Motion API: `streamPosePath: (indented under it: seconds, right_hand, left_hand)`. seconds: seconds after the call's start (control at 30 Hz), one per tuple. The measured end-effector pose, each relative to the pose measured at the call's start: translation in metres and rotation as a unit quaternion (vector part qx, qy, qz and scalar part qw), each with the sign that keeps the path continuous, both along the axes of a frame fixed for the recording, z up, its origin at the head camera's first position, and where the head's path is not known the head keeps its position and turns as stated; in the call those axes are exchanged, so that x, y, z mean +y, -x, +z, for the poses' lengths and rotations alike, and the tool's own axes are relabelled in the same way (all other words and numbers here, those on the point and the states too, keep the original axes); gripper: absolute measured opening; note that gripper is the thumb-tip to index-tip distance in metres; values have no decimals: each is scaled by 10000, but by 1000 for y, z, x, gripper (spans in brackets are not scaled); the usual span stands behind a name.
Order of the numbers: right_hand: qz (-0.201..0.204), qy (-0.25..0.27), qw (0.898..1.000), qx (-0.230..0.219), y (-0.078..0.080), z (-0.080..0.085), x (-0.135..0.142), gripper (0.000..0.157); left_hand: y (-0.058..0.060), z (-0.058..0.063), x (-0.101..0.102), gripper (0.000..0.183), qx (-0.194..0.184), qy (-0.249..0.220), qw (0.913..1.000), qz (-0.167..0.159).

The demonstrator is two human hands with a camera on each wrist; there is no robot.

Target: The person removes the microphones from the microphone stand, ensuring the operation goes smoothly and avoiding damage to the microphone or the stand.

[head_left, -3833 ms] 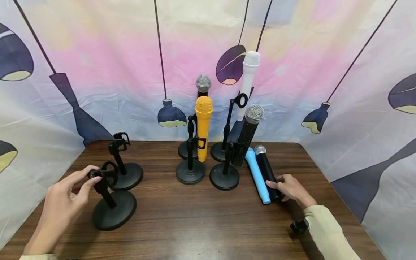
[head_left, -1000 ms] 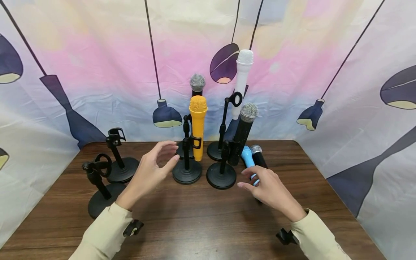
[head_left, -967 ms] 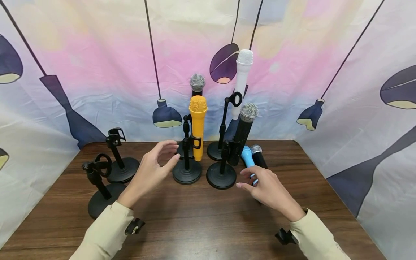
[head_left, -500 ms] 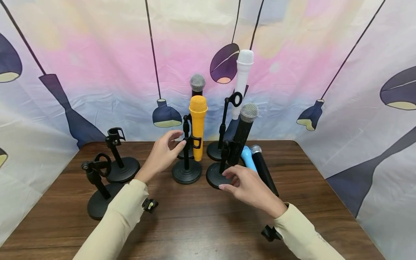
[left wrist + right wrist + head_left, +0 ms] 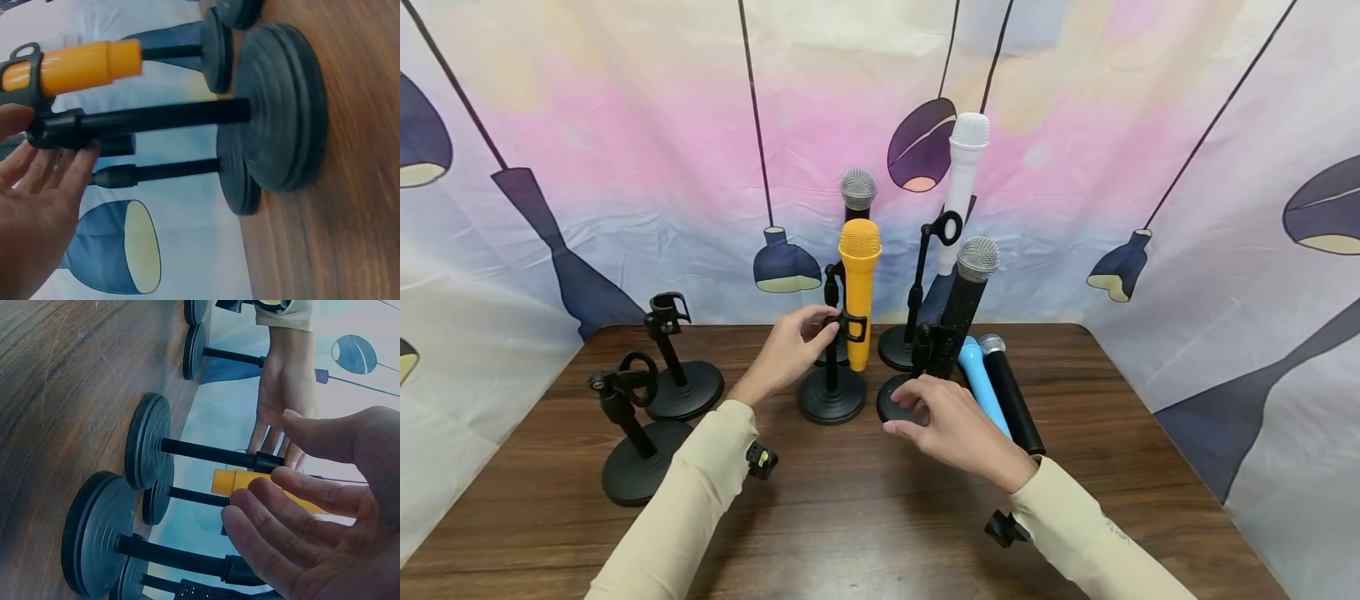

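Observation:
In the head view, my left hand (image 5: 788,348) holds the top of the front black microphone stand (image 5: 832,398), which carries a yellow microphone (image 5: 860,267) upright. The left wrist view shows the thumb and fingers around the joint of this stand (image 5: 169,119), just below the clip. My right hand (image 5: 955,423) hovers with loosely bent fingers and nothing between them, in front of a stand holding a tilted black microphone (image 5: 962,304). It hides part of that stand's base (image 5: 891,402).
Behind stand a silver-headed microphone (image 5: 858,190) and a white microphone (image 5: 962,183) on stands. A blue microphone (image 5: 985,387) and a black microphone (image 5: 1011,396) lie at the right. Two stands without microphones (image 5: 638,467) are at the left of the wooden table (image 5: 850,533).
My left hand has let go of a left-side stand and moved right onto the yellow microphone's stand. My right hand has left the lying black microphone and moved left.

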State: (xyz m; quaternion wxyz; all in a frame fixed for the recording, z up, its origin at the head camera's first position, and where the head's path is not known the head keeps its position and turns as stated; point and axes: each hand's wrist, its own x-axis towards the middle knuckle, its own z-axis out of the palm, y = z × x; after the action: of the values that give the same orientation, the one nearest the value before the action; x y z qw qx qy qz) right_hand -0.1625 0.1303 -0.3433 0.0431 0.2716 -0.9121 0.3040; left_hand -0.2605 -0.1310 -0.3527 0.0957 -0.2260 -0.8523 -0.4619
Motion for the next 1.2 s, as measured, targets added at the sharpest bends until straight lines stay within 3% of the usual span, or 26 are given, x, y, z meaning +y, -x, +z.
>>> streamPosePath:
  seconds: [0.23, 0.6, 1.2]
  right_hand:
    - [41, 8, 10000, -12, 4, 0, -5, 32]
    - [46, 182, 9998, 116, 11, 10, -11, 33]
    - [-296, 797, 9960, 260, 35, 31, -25, 51]
  left_hand:
    - [4, -5, -4, 37, 19, 7, 9999, -166]
    - [2, -4, -6, 35, 23, 39, 9998, -192]
    - [-24, 0, -6, 34, -124, 337, 9993, -53]
